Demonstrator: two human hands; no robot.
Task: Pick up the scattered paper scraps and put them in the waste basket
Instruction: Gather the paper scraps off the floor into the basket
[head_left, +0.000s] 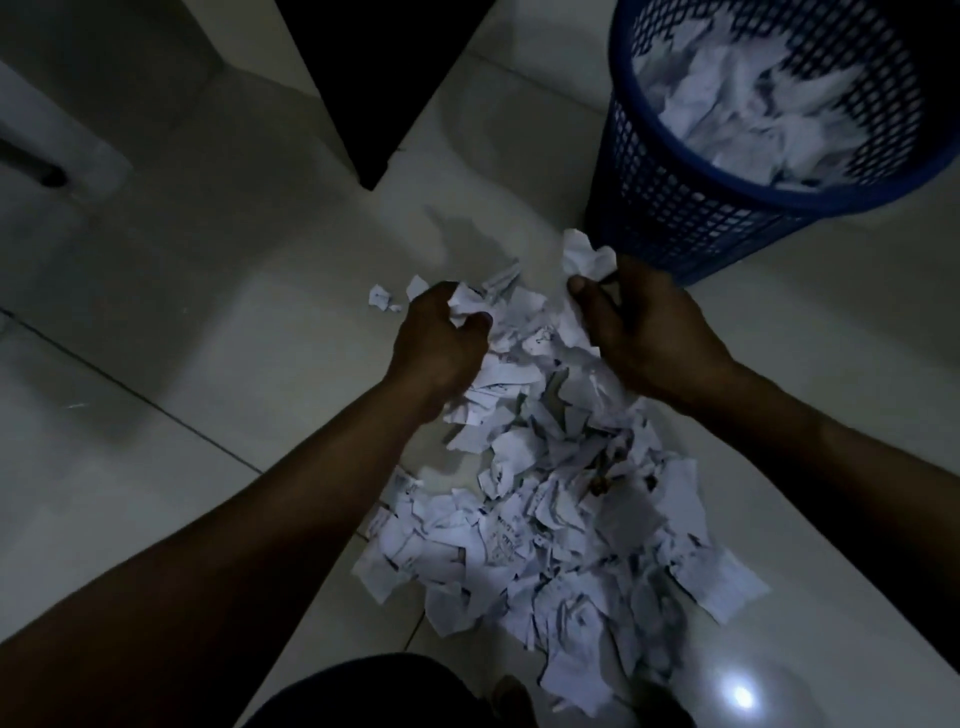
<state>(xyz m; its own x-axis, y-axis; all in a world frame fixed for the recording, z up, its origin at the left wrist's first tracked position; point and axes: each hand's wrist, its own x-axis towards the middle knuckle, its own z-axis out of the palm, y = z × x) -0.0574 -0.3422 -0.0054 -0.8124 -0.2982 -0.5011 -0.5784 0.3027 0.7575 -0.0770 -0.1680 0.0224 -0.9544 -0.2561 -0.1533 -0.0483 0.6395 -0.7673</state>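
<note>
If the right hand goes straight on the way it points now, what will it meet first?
Probably the corner of the dark furniture: the right hand, gripping paper scraps, points up-left over bare floor. The waste basket stands aside. Depth is unclear.

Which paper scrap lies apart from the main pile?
The small crumpled scrap just left of the left hand. It lies alone with one tiny bit beside it, while the rest overlap in the pile.

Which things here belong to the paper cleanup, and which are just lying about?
Part of the job:
paper scraps piled on the floor
blue waste basket, paper already inside
left hand and right hand, each gripping scraps

Just lying about:
dark furniture panel
pale object, far left
</note>
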